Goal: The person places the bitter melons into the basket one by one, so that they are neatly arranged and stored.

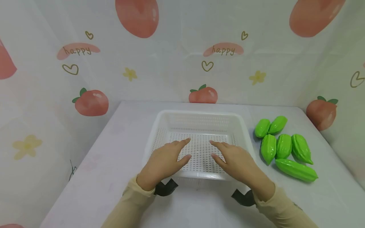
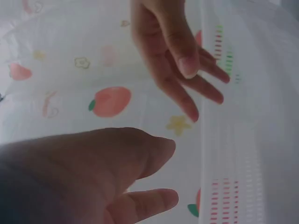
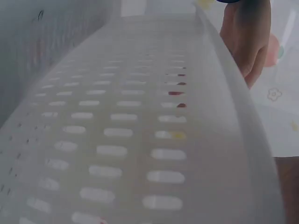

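Observation:
A white rectangular basket (image 1: 198,175) with slotted walls and floor stands in the middle of the table, with nothing visible inside it. My left hand (image 1: 163,161) hovers over its near left part, fingers extended and thumb apart. Mirroring it, my right hand (image 1: 239,163) is over the near right part, fingers also straight. Both palms face down and inward, and neither hand holds anything. The left wrist view has the left hand (image 2: 135,177) low and the right hand (image 2: 170,42) above. The basket wall (image 3: 224,154) fills most of the right wrist view.
Several shiny green ridged fruits (image 1: 284,146) with pointed ends lie grouped on the table (image 1: 114,152) to the right of the basket. A white cloth (image 1: 171,63) printed with peaches, hearts and flowers hangs behind and along both sides. Dark straps (image 1: 166,187) show at the wrists.

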`<state>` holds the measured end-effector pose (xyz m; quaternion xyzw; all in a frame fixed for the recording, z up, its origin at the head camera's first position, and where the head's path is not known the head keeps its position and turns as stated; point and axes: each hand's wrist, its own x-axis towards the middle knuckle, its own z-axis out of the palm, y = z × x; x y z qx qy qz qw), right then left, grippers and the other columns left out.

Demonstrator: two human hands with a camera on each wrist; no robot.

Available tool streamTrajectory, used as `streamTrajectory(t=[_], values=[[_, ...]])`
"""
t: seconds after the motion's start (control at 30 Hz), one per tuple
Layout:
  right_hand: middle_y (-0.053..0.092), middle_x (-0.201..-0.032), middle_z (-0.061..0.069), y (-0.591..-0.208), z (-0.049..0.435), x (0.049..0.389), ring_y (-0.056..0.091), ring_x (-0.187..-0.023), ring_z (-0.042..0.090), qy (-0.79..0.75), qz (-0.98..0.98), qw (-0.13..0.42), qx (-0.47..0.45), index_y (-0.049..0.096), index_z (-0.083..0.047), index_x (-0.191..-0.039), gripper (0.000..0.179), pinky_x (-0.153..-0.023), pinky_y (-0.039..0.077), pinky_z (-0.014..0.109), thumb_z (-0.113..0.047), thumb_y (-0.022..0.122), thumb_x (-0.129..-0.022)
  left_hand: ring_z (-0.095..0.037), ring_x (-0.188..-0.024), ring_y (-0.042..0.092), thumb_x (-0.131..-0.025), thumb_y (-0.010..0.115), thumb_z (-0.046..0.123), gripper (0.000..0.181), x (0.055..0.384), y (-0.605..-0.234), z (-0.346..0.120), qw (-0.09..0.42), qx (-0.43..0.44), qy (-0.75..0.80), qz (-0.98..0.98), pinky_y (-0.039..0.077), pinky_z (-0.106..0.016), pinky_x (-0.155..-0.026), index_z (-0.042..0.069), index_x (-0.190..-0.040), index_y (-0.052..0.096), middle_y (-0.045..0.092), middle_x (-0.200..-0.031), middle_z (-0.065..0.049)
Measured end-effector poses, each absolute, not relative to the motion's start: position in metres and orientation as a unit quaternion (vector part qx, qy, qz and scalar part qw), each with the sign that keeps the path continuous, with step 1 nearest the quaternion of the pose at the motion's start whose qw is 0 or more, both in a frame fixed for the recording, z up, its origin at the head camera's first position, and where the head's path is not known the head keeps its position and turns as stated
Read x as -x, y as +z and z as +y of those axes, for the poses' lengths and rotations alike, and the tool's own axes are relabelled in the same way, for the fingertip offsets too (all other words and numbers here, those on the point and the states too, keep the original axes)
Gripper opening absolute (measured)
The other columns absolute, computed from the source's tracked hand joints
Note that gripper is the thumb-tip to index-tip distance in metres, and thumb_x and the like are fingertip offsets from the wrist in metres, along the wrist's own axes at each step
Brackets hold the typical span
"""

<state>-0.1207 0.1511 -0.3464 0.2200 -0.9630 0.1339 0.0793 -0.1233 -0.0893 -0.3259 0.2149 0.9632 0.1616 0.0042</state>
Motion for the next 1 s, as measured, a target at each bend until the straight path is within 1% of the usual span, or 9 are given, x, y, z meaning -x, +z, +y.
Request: streamTrajectory(t=[0.17, 0.33, 0.4, 0.57, 0.7, 0.8, 0.87, 0.93, 1.0], values=[[0.065, -0.125, 0.011, -0.339, 0.159, 0.118, 0.064, -0.112, 0.031, 0.159, -0.962, 0.074, -0.21, 0.055, -0.016, -0.136, 0.043, -0.087, 0.055, 0.051, -0.032, 0.058, -0.096, -0.023, -0.125, 0.056, -0.096, 0.056, 0.04, 0.052, 0.121, -0.316, -0.1, 0.005, -0.19, 0.194, 0.962, 0.051, -0.047, -0.096, 0.023, -0.144, 0.046, 0.057, -0.137, -0.003], [0.065, -0.127, 0.006, -0.329, 0.169, 0.117, 0.067, -0.106, 0.027, 0.188, -0.958, 0.075, -0.205, 0.055, -0.016, -0.135, 0.041, -0.08, 0.056, 0.048, -0.033, 0.056, -0.098, -0.02, -0.131, 0.051, -0.097, 0.054, 0.038, 0.051, 0.121, -0.309, -0.114, -0.014, -0.179, 0.227, 0.957, 0.048, -0.047, -0.101, 0.024, -0.145, 0.044, 0.052, -0.143, 0.002], [0.065, -0.126, 0.004, -0.324, 0.174, 0.116, 0.067, -0.104, 0.025, 0.204, -0.955, 0.075, -0.203, 0.055, -0.016, -0.135, 0.04, -0.079, 0.057, 0.047, -0.033, 0.055, -0.099, -0.022, -0.128, 0.053, -0.097, 0.054, 0.038, 0.051, 0.122, -0.305, -0.121, -0.024, -0.174, 0.24, 0.955, 0.048, -0.049, -0.099, 0.025, -0.146, 0.044, 0.054, -0.141, 0.0], [0.067, -0.121, 0.006, -0.311, 0.188, 0.114, 0.067, -0.105, 0.027, 0.232, -0.95, 0.084, -0.192, 0.051, -0.017, -0.139, 0.043, -0.078, 0.057, 0.048, -0.032, 0.054, -0.099, -0.025, -0.122, 0.058, -0.099, 0.053, 0.037, 0.051, 0.123, -0.296, -0.143, -0.041, -0.147, 0.272, 0.95, 0.049, -0.053, -0.094, 0.028, -0.147, 0.041, 0.06, -0.133, -0.004], [0.068, -0.121, 0.009, -0.303, 0.2, 0.11, 0.067, -0.106, 0.031, 0.249, -0.945, 0.099, -0.185, 0.049, -0.018, -0.141, 0.044, -0.079, 0.056, 0.052, -0.031, 0.055, -0.099, -0.028, -0.122, 0.058, -0.1, 0.052, 0.034, 0.049, 0.123, -0.289, -0.161, -0.062, -0.136, 0.3, 0.942, 0.047, -0.055, -0.097, 0.024, -0.147, 0.041, 0.06, -0.133, -0.006], [0.068, -0.12, 0.011, -0.299, 0.209, 0.109, 0.067, -0.103, 0.033, 0.266, -0.937, 0.128, -0.188, 0.05, -0.016, -0.141, 0.044, -0.079, 0.056, 0.054, -0.026, 0.056, -0.099, -0.029, -0.121, 0.059, -0.101, 0.05, 0.033, 0.048, 0.122, -0.286, -0.172, -0.088, -0.135, 0.324, 0.932, 0.046, -0.053, -0.102, 0.022, -0.147, 0.042, 0.061, -0.132, -0.008], [0.068, -0.118, 0.011, -0.298, 0.215, 0.108, 0.068, -0.1, 0.032, 0.277, -0.93, 0.15, -0.187, 0.05, -0.017, -0.14, 0.044, -0.079, 0.056, 0.048, -0.023, 0.058, -0.098, -0.028, -0.12, 0.059, -0.101, 0.05, 0.034, 0.047, 0.122, -0.285, -0.179, -0.103, -0.129, 0.337, 0.927, 0.046, -0.05, -0.103, 0.023, -0.146, 0.042, 0.062, -0.131, -0.008], [0.069, -0.118, 0.01, -0.297, 0.222, 0.108, 0.069, -0.098, 0.031, 0.286, -0.926, 0.165, -0.181, 0.05, -0.019, -0.141, 0.045, -0.077, 0.055, 0.037, -0.022, 0.06, -0.097, -0.027, -0.119, 0.06, -0.101, 0.049, 0.033, 0.047, 0.122, -0.284, -0.185, -0.119, -0.123, 0.348, 0.922, 0.047, -0.049, -0.103, 0.024, -0.146, 0.043, 0.062, -0.131, -0.008], [0.069, -0.116, 0.009, -0.297, 0.228, 0.108, 0.069, -0.097, 0.031, 0.294, -0.924, 0.176, -0.167, 0.049, -0.023, -0.142, 0.048, -0.076, 0.051, 0.021, -0.02, 0.061, -0.096, -0.028, -0.118, 0.061, -0.101, 0.049, 0.032, 0.046, 0.122, -0.284, -0.19, -0.13, -0.114, 0.358, 0.918, 0.047, -0.05, -0.101, 0.024, -0.146, 0.043, 0.061, -0.131, -0.008]])
